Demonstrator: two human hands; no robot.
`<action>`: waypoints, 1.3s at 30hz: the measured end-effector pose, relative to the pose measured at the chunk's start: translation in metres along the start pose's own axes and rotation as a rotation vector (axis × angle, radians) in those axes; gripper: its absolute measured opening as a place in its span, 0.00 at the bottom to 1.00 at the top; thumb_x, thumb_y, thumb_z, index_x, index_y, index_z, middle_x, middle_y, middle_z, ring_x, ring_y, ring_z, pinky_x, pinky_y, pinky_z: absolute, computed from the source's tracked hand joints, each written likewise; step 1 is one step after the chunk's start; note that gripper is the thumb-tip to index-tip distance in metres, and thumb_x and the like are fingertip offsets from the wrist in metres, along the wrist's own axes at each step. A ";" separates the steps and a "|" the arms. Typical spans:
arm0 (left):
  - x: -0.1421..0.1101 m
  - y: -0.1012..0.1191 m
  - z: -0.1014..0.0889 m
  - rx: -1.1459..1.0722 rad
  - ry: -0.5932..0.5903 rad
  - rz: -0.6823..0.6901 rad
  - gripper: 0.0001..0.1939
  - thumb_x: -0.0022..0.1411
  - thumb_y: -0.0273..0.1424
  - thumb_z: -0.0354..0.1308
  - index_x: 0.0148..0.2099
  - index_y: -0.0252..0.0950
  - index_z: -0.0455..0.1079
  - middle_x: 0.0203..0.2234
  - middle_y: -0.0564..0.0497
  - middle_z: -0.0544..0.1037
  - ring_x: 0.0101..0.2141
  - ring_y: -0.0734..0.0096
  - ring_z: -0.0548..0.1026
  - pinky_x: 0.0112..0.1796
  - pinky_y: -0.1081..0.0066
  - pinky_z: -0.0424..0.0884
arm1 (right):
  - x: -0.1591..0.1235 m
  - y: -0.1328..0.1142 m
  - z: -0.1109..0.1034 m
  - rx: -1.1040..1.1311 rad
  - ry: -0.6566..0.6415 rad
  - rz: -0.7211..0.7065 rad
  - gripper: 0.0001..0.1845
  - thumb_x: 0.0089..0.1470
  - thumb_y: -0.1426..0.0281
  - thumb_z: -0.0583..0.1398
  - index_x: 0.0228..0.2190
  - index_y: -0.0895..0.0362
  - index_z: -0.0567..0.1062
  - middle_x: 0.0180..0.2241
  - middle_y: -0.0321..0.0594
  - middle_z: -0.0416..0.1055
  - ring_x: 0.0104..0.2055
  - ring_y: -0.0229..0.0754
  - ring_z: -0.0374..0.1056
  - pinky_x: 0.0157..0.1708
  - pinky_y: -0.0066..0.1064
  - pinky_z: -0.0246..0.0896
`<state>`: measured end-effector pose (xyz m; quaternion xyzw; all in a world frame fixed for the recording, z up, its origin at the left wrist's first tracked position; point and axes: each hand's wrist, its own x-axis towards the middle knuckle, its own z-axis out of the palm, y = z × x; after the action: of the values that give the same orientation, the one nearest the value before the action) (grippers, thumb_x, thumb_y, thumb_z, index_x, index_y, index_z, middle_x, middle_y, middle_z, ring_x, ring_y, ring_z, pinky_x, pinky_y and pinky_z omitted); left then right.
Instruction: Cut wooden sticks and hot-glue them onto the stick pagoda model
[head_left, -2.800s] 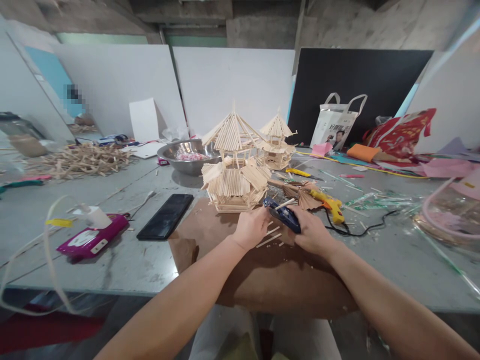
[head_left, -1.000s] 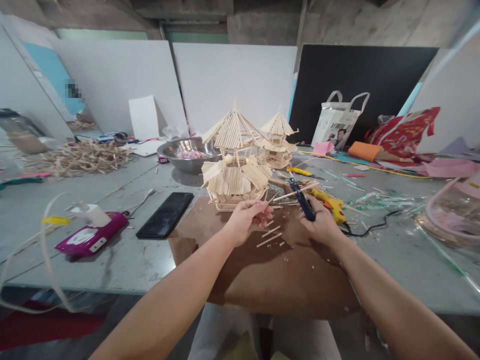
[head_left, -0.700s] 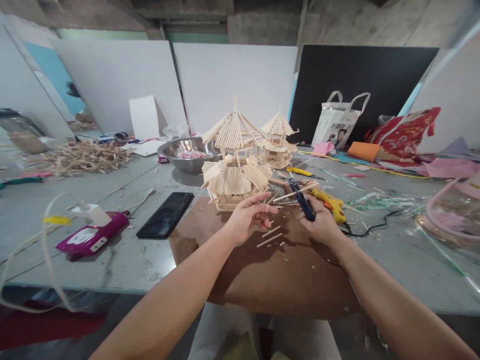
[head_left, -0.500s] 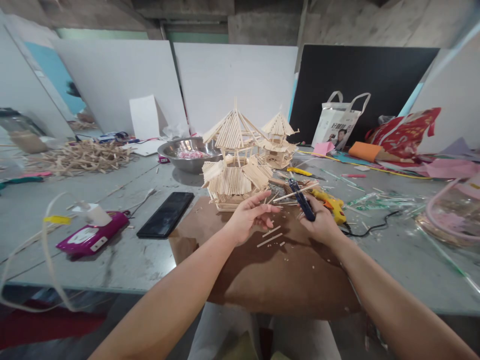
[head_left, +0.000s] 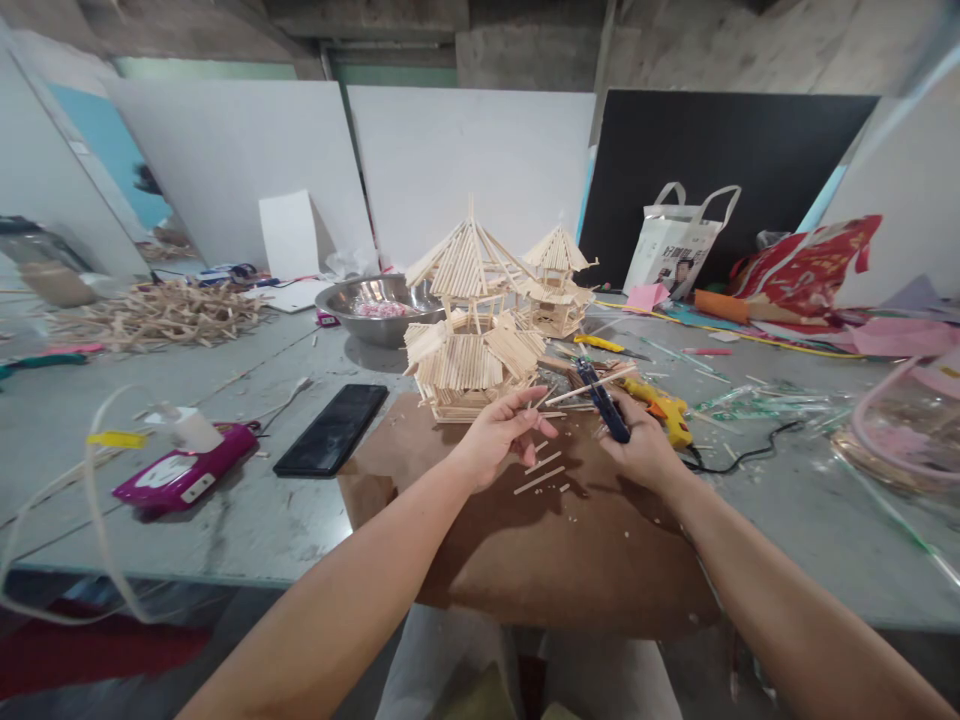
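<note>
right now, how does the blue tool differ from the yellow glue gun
The blue tool is gripped in the right hand; the yellow glue gun lies on the table. The blue tool is dark; the glue gun is bright, with an orange part. A black cord trails by the glue gun; none shows on the blue tool. Both are hand tools.

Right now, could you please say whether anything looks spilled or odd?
Yes: pale chips lie scattered on the brown surface near the left hand, like debris. The front stick model's upper roof looks incomplete, with open gaps at its right.
</note>
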<state>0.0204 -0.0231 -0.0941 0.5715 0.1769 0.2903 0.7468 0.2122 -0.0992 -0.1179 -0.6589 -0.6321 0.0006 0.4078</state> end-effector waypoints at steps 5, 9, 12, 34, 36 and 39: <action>-0.001 0.001 0.001 0.033 -0.011 0.007 0.21 0.53 0.31 0.52 0.50 0.33 0.58 0.23 0.52 0.73 0.12 0.83 0.65 0.14 0.78 0.59 | 0.000 -0.001 -0.001 0.007 -0.014 0.002 0.27 0.37 0.73 0.54 0.44 0.58 0.61 0.35 0.42 0.67 0.36 0.44 0.64 0.38 0.37 0.58; -0.001 0.001 0.002 0.068 -0.009 0.014 0.21 0.53 0.32 0.52 0.49 0.33 0.59 0.21 0.53 0.72 0.11 0.84 0.63 0.14 0.79 0.57 | 0.000 -0.001 -0.001 -0.005 0.002 -0.018 0.27 0.37 0.73 0.53 0.44 0.57 0.61 0.36 0.43 0.67 0.37 0.44 0.64 0.39 0.36 0.58; 0.000 -0.001 0.003 0.105 0.043 0.032 0.19 0.53 0.33 0.52 0.48 0.34 0.60 0.20 0.54 0.71 0.12 0.83 0.63 0.15 0.78 0.58 | 0.000 0.000 0.000 -0.007 -0.007 -0.036 0.26 0.37 0.74 0.53 0.44 0.59 0.61 0.38 0.45 0.67 0.40 0.45 0.63 0.40 0.36 0.57; -0.006 -0.008 0.012 1.007 0.304 0.364 0.05 0.51 0.27 0.51 0.30 0.39 0.67 0.22 0.49 0.69 0.29 0.67 0.67 0.33 0.73 0.58 | -0.010 -0.019 0.006 -0.135 -0.262 -0.115 0.31 0.37 0.75 0.52 0.47 0.60 0.58 0.45 0.49 0.63 0.45 0.48 0.60 0.44 0.39 0.54; -0.006 -0.010 0.008 1.059 0.278 0.384 0.07 0.51 0.26 0.50 0.33 0.39 0.67 0.25 0.48 0.70 0.31 0.66 0.67 0.34 0.72 0.58 | -0.010 -0.021 0.005 -0.120 -0.269 -0.128 0.30 0.38 0.74 0.52 0.47 0.60 0.57 0.45 0.48 0.63 0.45 0.47 0.60 0.44 0.38 0.54; -0.005 -0.012 0.005 1.152 0.259 0.401 0.09 0.52 0.25 0.47 0.35 0.38 0.66 0.27 0.47 0.70 0.30 0.67 0.68 0.33 0.72 0.58 | -0.010 -0.024 0.004 -0.096 -0.288 -0.132 0.29 0.40 0.72 0.53 0.47 0.60 0.57 0.45 0.48 0.63 0.45 0.47 0.60 0.43 0.37 0.54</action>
<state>0.0224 -0.0327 -0.1045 0.8648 0.2834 0.3500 0.2221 0.1879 -0.1086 -0.1127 -0.6276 -0.7253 0.0378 0.2804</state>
